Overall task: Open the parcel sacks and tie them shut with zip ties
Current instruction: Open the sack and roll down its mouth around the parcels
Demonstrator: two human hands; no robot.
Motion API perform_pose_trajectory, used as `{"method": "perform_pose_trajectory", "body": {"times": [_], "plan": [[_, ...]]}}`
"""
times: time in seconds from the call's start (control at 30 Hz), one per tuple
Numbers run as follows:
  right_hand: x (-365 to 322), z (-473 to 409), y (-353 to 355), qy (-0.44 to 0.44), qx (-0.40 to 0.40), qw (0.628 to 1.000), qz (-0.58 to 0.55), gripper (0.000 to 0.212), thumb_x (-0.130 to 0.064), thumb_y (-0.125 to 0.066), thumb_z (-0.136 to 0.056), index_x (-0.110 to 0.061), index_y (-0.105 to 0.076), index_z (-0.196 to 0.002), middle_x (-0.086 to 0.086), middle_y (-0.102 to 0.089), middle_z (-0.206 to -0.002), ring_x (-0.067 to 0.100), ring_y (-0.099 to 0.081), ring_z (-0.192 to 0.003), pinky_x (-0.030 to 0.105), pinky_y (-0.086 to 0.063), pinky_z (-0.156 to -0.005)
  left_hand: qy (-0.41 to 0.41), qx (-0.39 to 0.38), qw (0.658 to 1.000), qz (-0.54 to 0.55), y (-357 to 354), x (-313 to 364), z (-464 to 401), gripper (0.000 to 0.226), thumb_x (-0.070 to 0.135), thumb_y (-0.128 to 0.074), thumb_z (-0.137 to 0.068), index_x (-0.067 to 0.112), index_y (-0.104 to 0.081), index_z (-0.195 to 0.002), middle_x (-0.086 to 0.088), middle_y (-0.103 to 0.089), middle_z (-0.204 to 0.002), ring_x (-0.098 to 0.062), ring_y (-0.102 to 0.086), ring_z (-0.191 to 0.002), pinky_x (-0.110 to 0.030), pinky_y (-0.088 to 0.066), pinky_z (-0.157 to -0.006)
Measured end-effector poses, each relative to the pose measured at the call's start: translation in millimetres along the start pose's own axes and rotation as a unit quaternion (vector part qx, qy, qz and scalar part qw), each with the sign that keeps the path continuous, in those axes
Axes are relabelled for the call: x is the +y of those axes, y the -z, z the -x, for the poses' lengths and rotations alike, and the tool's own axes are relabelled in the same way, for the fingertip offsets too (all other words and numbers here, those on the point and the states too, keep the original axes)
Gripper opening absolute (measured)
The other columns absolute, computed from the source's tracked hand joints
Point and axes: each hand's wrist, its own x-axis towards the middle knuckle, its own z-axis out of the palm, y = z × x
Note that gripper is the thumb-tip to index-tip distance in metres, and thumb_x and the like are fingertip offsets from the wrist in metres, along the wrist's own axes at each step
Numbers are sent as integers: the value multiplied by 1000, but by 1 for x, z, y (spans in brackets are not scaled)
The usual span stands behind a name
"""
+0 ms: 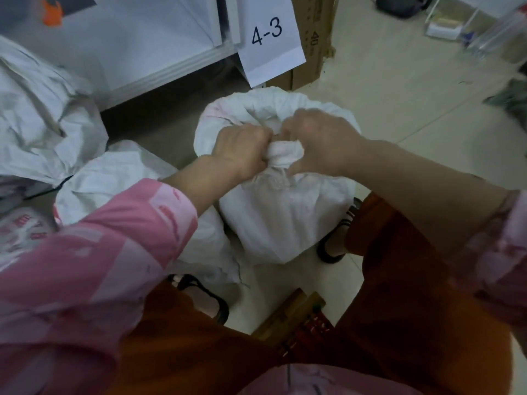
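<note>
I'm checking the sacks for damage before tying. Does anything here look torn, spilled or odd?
Nothing is visibly torn or spilled. Both hands, left hand and right hand, grip the bunched neck of the white sack, which looks intact. No zip tie shows. Other sacks lie crumpled nearby.

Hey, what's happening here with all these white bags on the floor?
A seated person is closing up a full white sack that stands on the floor between their feet. Both the left hand and the right hand grip its bunched neck. No tie is visible in the picture. More white sacks lie to the left, and a paper sign marked 4-3 hangs behind.
</note>
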Motion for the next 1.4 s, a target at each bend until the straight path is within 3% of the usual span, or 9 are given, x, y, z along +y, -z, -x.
{"method": "perform_pose_trajectory", "body": {"times": [0.13, 0.27, 0.4, 0.53, 0.67, 0.87, 1.03, 1.17, 1.4], "plan": [[2, -9, 6, -10, -28, 982, 187, 55, -29, -75, -77, -10, -50, -123, 10, -52, -116, 26, -47, -110, 35, -41, -72, -29, 71, 997, 9, -8, -10, 16, 25, 24, -60, -82, 18, -61, -106, -2, -65, -102, -26, -61, -95, -31, -37, -65], [-2, -9, -17, 47, 49, 963, 263, 19, 10, -59, -72, -3, -62, -85, 10, -61, -71, 25, -53, -61, 28, -31, -50, -9, 114, 993, -7, -7, -13, 37, 21, 25, -65, -83, 10, -60, -97, -6, -63, -95, -29, -61, -84, -30, -29, -58], [2, -8, -38, 166, 183, 932, 265, 21, 11, -54, -51, -7, -51, -60, 4, -46, -43, 20, -45, -33, 19, -26, -39, 82, -139, 985, 58, 20, -5, 29, 30, 34, -73, -77, 20, -61, -102, 2, -62, -100, -16, -55, -88, -27, -38, -66], [0, -6, -40, 207, 280, 898, 271, 18, 8, -46, -63, -9, -53, -65, 3, -45, -46, 19, -45, -35, 20, -26, -39, 98, -204, 930, 288, 61, -17, 4, 28, 34, -80, -71, 25, -72, -97, 14, -66, -99, -5, -58, -92, -18, -42, -73], [-6, -7, -41, 233, 317, 886, 244, 25, 6, -37, -73, -11, -53, -64, 4, -47, -48, 18, -46, -37, 22, -30, -38, 94, -365, 873, 309, 43, -13, 3, 40, 31, -80, -73, 6, -67, -101, -3, -56, -86, -16, -51, -80, -24, -46, -70], [-10, -10, -11, 37, -66, 997, 20, 27, -21, -69, -81, -8, -59, -102, 3, -60, -94, 23, -58, -87, 32, -39, -60, 53, -62, 996, 28, -1, 2, 7, 10, 19, -64, -81, 19, -64, -91, -8, -64, -94, -28, -60, -89, -33, -44, -70], [-12, -25, 4, 33, -28, 991, 125, 42, -19, -73, -78, -12, -55, -115, 7, -54, -114, 24, -54, -103, 31, -37, -69, -39, 46, 998, -18, -14, -7, 18, 18, 12, -62, -82, 11, -65, -100, -11, -65, -96, -33, -61, -85, -37, -43, -63], [-15, -32, -14, 79, -15, 978, 191, 17, -11, -56, -88, -8, -61, -104, 9, -63, -104, 26, -59, -98, 32, -37, -66, -46, 88, 995, -17, -20, -11, 29, 19, 5, -62, -80, 5, -61, -100, -13, -60, -104, -35, -62, -79, -37, -41, -56], [-1, -30, -51, 215, 144, 898, 356, 15, 4, -56, -55, -10, -55, -56, 3, -50, -43, 20, -49, -39, 22, -30, -43, 95, -215, 952, 194, 32, -11, 13, 40, 35, -80, -71, 19, -61, -102, 8, -58, -101, -14, -56, -96, -24, -44, -72]]}}
